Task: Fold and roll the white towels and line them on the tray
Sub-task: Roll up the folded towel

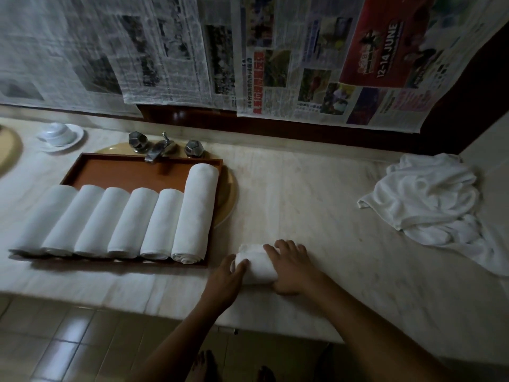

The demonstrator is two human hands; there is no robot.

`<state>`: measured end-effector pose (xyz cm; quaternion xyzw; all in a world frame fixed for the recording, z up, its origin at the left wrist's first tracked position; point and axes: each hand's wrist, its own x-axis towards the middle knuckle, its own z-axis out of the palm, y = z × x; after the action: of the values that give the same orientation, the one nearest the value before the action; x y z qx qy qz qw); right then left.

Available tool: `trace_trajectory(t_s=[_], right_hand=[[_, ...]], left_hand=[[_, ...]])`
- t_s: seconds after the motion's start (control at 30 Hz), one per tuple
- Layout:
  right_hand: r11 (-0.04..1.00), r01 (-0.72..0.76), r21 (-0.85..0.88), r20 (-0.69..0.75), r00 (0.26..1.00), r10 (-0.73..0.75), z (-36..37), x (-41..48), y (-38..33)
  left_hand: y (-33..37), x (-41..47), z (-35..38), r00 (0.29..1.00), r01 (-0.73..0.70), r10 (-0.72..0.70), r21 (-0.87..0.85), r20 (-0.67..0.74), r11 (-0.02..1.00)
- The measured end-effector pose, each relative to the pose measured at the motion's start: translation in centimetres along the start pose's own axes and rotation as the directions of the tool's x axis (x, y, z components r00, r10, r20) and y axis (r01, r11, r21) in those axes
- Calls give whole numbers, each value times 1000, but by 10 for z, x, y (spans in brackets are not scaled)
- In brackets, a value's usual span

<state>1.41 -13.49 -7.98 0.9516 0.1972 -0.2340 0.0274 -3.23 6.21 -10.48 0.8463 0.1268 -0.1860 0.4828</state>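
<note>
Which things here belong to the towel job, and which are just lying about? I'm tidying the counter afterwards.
Job:
- tray
- six rolled towels on the tray
- towel being rolled, under the left hand and right hand
- heap of unfolded towels

Lying about:
- cup and saucer
- tap
- newspapers on the wall

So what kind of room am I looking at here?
Most likely a bathroom vanity, perhaps in a hotel or guesthouse. A pale stone counter holds a basin with a metal faucet, the floor below is tiled, and rolled white towels sit lined on a brown tray.
</note>
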Motion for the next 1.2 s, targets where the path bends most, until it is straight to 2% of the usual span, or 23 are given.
trace_trajectory(t_s=[0.1,0.13,0.2,0.23,0.27,0.3,0.33,0.43,0.5,0.57,0.63,0.7,0.8,0.87,0.97,1.03,1.1,1.13,1.2], right_hand=[[999,27,21,3,1000,-27,-2,1,1],[999,28,24,5,1000,-28,-1,0,1],[999,32,25,18,999,-33,1,-3,1],[999,38,28,35,999,-39,2,-5,1],[998,41,36,50,998,-43,3,-7,0],[998,45,47,70,996,-48,4,-10,0],[997,46,56,92,994,-51,5,-13,-1],[997,32,76,132,990,-42,8,-25,-2],[995,20,101,85,996,-29,12,-35,-3],[990,43,135,-114,993,-28,23,-49,-7],[986,71,151,-317,948,-20,37,-60,-12],[992,63,108,-386,922,-16,49,-62,-15],[998,61,25,-333,942,-49,46,-54,-10],[998,56,19,-238,970,-49,36,-43,-2],[999,50,-4,-140,989,-50,19,-21,6],[999,48,-3,-89,995,-48,13,-7,10],[999,47,2,-60,997,-46,11,1,13],[999,48,10,-52,998,-48,9,2,13],[997,53,50,-34,998,-51,7,-2,13]], left_hand=[[-2,-5,0,998,61,-58,-163,21,985],[-3,-10,2,999,51,-51,-159,4,986],[-8,-22,7,985,-94,105,87,-135,992],[-10,-29,10,945,-215,267,258,-189,942],[-13,-33,13,887,-338,433,412,-162,846],[-15,-36,15,841,-419,535,527,-83,739],[-16,-38,18,815,-461,579,603,-2,651],[-19,-36,23,817,-468,563,712,124,522],[-14,-33,21,841,-452,506,761,191,465],[-5,-30,17,856,-450,465,769,226,454],[5,-22,10,877,-434,428,746,220,506],[14,-10,3,896,-422,379,700,229,575],[19,1,-1,933,-358,307,594,191,720],[15,-2,3,961,-261,273,438,38,860],[7,-10,10,986,-21,54,205,-156,979],[5,-12,13,987,110,-112,-21,-118,994],[8,-16,13,975,210,-221,-378,15,902],[10,-17,13,973,225,-218,-513,75,828],[11,-19,15,979,201,-164,-636,118,745]])
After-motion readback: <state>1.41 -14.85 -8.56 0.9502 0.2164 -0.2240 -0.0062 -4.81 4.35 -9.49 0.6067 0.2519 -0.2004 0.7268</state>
